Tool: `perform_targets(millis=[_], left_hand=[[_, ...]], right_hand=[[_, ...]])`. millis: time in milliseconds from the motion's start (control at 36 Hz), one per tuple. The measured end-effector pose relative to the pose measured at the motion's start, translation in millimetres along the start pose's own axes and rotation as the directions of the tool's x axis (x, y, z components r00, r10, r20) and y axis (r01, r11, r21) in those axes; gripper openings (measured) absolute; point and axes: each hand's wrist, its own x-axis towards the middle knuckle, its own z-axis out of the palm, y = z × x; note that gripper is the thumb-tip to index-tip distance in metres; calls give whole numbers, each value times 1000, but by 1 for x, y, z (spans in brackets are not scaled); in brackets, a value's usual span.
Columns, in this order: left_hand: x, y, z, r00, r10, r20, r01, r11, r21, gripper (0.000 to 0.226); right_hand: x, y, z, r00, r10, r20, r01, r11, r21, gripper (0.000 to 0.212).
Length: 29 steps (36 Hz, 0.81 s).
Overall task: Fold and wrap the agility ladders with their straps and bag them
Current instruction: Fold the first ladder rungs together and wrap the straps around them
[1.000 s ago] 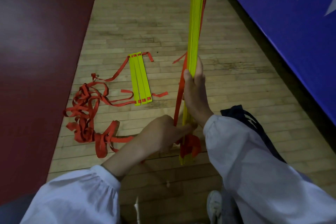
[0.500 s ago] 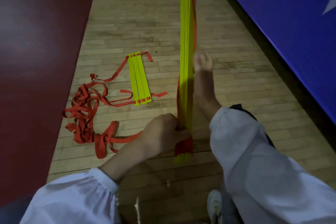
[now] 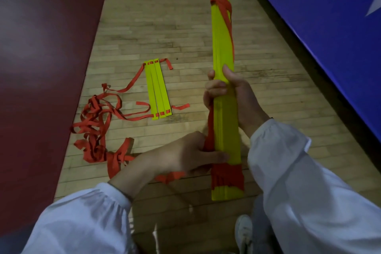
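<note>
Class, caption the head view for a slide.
Left hand and right hand grip the rung bundle; loose straps tangle on floor.

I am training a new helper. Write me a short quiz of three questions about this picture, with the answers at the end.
1. True or false: the right hand grips the yellow bundle near its middle.
2. What does the left hand hold beside the bundle's lower end? A) a bag B) the red strap C) a ball
3. Fill in: the loose rungs lying flat on the floor number ____.

Key: 1 true; 2 B; 3 three.
</note>
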Motion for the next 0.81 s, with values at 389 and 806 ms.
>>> perform_targets(millis=[389,806], left_hand=[[-6,4,-17,970,-131,207,178,957,-228,64],[13,-11,1,972,-224,-76,229,971,65,62]], right_hand=[[2,-11,17,987,-84,-140,19,909,-416,27],[14,18,9,866,-441,-236,115,635,-764,24]])
